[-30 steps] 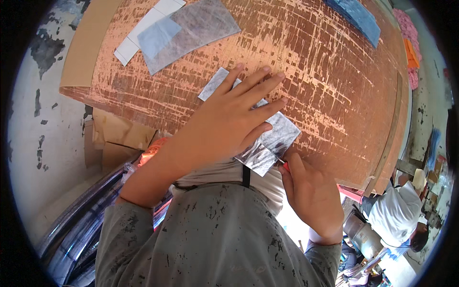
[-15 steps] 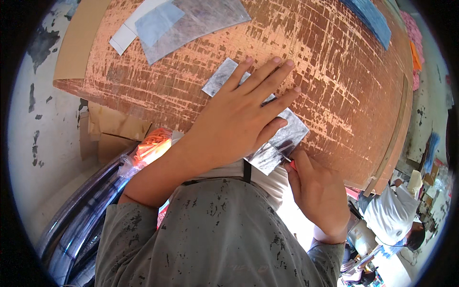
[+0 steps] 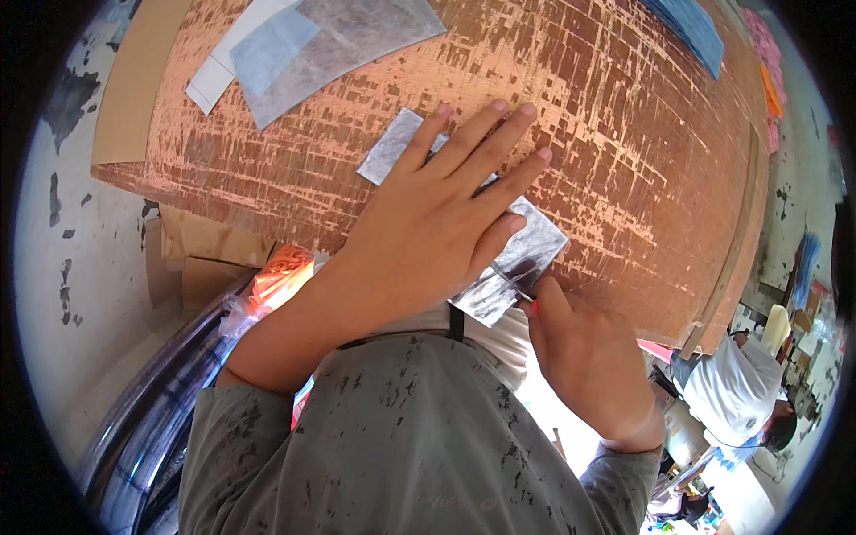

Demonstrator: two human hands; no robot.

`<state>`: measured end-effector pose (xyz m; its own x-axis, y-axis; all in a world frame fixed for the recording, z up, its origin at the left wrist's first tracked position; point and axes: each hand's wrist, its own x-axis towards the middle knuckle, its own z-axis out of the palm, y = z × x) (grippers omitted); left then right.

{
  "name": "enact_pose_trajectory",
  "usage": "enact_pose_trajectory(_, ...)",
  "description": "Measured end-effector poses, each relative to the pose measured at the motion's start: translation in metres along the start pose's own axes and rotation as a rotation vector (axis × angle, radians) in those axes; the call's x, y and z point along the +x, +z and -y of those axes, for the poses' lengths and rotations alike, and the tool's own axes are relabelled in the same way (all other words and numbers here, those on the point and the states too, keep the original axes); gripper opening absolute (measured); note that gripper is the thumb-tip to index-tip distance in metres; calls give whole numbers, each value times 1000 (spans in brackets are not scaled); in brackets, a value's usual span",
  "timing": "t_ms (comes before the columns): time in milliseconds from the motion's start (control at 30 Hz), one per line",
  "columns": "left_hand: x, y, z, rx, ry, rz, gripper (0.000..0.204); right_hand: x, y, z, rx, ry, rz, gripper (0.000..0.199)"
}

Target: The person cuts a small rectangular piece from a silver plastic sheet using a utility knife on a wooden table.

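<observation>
The left hand [image 3: 437,223] lies flat, fingers spread, pinning a silvery sheet [image 3: 513,259] at the tabletop's [image 3: 624,160] near edge. The right hand [image 3: 580,357] grips a thin blade [image 3: 513,283] on the sheet's near end; the cut looks barely begun.

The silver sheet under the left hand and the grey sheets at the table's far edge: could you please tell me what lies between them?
In the head view, only bare, scored orange table lies between the silver sheet and the grey sheets.
</observation>
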<state>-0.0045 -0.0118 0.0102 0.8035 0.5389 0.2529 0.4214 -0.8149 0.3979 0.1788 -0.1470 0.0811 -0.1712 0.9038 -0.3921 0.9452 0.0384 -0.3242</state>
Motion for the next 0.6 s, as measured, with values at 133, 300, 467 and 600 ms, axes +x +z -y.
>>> enact_pose_trajectory(133,1,0,1,-33,-60,50,60,0,-2,0,-15,-17,15,15)
enact_pose_trajectory(300,1,2,3,-11,-66,52,61,0,-1,-10,-11,-35,52,14)
enact_pose_trajectory(467,3,2,4,12,-58,57,62,-7,-6,-15,21,-12,108,14)
enact_pose_trajectory(600,3,0,4,7,-56,56,62,-12,-6,-19,32,5,135,13)
